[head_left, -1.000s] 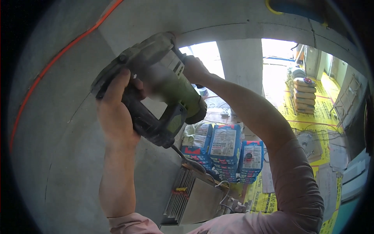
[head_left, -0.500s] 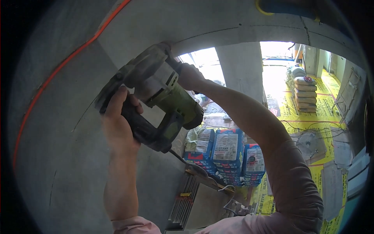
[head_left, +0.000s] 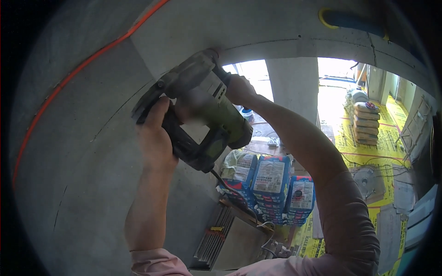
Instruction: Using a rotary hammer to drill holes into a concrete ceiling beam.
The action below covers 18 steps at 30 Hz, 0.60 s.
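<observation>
Both my hands are closed on a wall chaser (head_left: 216, 117) with a green motor body and a dusty dark guard, raised against the grey wall (head_left: 87, 184). Its long rear handle lies in my left hand (head_left: 159, 138), whose thumb reaches up beside the guard. Farther up and to the right, my right hand (head_left: 240, 90) is wrapped round the dark front handle. The guard covers the blade, and it sits at the upper end of a thin dark line (head_left: 113, 118) on the wall. A black cord (head_left: 225, 184) hangs from the rear handle.
An orange pipe (head_left: 76, 71) runs down the wall at left. Below stand stacks of blue bags (head_left: 271, 177) and leaning panels (head_left: 216, 234). Brown sacks (head_left: 366, 124) are piled on yellow floor sheeting (head_left: 345, 142), where cables lie. A blue-and-yellow object (head_left: 354, 22) shows at upper right.
The wall chaser and both hands have shifted right and slightly up. A longer stretch of the dark line shows behind the guard. My view has also shifted a little.
</observation>
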Each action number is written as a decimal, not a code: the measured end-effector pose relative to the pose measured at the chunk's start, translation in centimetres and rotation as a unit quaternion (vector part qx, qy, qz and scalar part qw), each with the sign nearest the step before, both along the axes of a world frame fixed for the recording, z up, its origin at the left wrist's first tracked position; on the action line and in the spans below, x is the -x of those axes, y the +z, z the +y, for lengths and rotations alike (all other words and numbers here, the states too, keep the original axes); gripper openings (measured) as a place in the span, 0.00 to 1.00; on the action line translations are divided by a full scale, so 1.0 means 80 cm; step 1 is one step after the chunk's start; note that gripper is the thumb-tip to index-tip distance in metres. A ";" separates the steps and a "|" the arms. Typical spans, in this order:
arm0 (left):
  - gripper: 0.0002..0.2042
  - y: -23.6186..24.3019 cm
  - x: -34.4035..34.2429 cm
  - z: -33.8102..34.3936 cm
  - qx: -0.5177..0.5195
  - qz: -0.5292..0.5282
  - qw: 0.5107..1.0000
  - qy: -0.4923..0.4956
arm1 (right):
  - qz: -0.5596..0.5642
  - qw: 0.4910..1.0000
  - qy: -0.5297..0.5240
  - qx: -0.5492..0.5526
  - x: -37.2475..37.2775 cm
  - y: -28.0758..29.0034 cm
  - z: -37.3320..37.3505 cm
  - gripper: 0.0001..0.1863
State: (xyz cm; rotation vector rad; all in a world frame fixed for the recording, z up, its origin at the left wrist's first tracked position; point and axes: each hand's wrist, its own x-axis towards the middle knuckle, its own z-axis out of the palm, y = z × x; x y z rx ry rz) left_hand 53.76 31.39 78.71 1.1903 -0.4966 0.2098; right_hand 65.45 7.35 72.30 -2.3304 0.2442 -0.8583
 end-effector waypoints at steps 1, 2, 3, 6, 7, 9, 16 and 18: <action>0.06 0.000 -0.005 0.005 -0.004 -0.008 1.000 -0.012 | -0.013 1.000 0.002 0.004 -0.003 -0.001 0.003 0.18; 0.05 0.000 -0.007 0.009 -0.008 -0.016 1.000 -0.024 | -0.027 1.000 0.005 0.008 -0.005 -0.001 0.005 0.18; 0.05 -0.001 -0.006 0.012 -0.007 -0.017 1.000 -0.022 | -0.027 1.000 0.006 0.008 -0.007 -0.002 0.005 0.18; 0.04 -0.003 -0.008 0.004 -0.026 -0.025 0.999 -0.026 | -0.003 1.000 0.021 -0.022 -0.008 -0.008 -0.004 0.18; 0.04 -0.006 -0.007 0.006 -0.026 -0.044 0.998 -0.029 | -0.038 0.999 0.006 -0.001 -0.011 -0.012 0.001 0.17; 0.04 -0.004 -0.011 0.007 -0.025 -0.065 0.997 -0.035 | -0.075 0.997 -0.011 0.021 -0.015 -0.016 0.000 0.17; 0.07 0.010 -0.010 0.011 -0.050 -0.040 0.998 -0.023 | -0.029 0.999 0.005 -0.027 -0.008 -0.001 0.010 0.16; 0.06 0.005 -0.005 0.007 -0.049 -0.030 0.998 -0.010 | -0.038 0.999 -0.001 -0.025 -0.015 -0.016 0.006 0.16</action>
